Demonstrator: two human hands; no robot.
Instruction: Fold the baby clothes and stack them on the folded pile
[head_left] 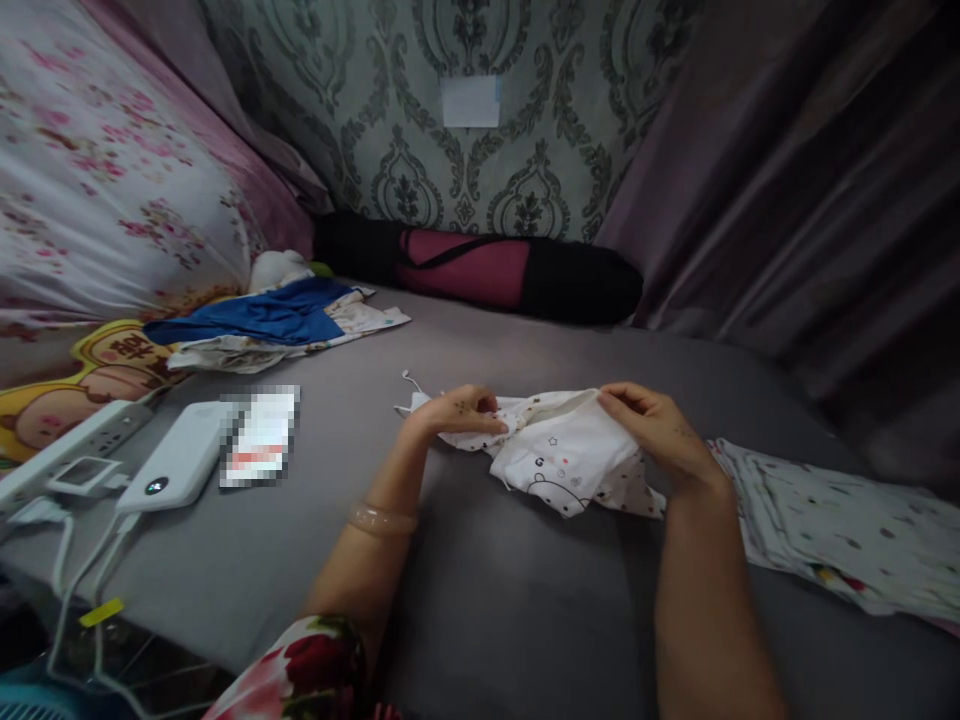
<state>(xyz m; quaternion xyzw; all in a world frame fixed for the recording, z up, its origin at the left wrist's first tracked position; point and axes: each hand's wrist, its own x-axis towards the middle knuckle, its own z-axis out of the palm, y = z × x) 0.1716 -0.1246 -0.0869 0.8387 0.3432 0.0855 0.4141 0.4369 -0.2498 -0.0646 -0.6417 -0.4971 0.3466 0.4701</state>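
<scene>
One folded pile (840,510), right edge of frame, looks finished. Blue-and-white clothes (277,315), left of frame, loose, unfolded. White printed garment (600,455), centre, rumpled, seemingly unfinished. Right hand (664,430) pinches its upper edge; left hand (461,410) pinches left part.

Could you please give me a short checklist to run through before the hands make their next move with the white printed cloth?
1. Right hand has hold of the white printed cloth: ok, its fingertips pinch the upper edge.
2. Left hand has a firm pinch: cannot tell; it is at the cloth's left part, but its grip is partly hidden.
3. Cloth lies flat: not ok, it is creased and bunched.
4. Cloth is apart from the folded stack: cannot tell, the right forearm blocks the view between them.
5. Power bank is clear of the cloth: ok, it lies well off to the left.
</scene>
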